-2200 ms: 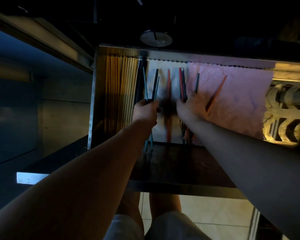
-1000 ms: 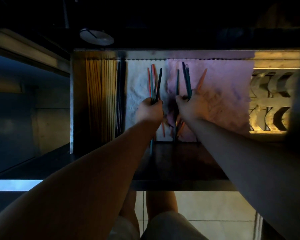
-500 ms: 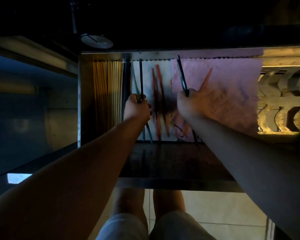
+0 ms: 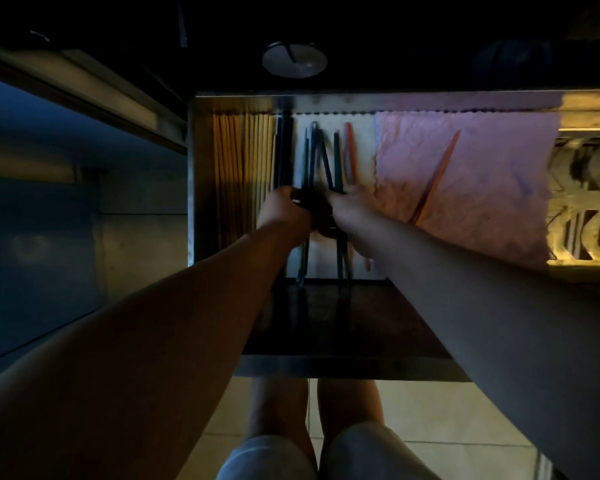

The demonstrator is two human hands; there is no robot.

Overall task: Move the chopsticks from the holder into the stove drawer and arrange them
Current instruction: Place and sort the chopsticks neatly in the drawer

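While my left hand (image 4: 284,211) and right hand (image 4: 352,206) clench the dark chopsticks (image 4: 321,157) in the drawer (image 4: 201,174), I'm arranging; next, lining them beside the wooden row (image 4: 243,168).

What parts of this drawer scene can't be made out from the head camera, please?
- Grip: the left hand and right hand meet over the dark chopsticks; shadow hides the fingers and who holds which.
- Near ends of those chopsticks: lost against the dark drawer front.
- Orange chopstick on the pink cloth: its lower end is covered by the right forearm.
- Right of the drawer: cut off by the picture's edge.
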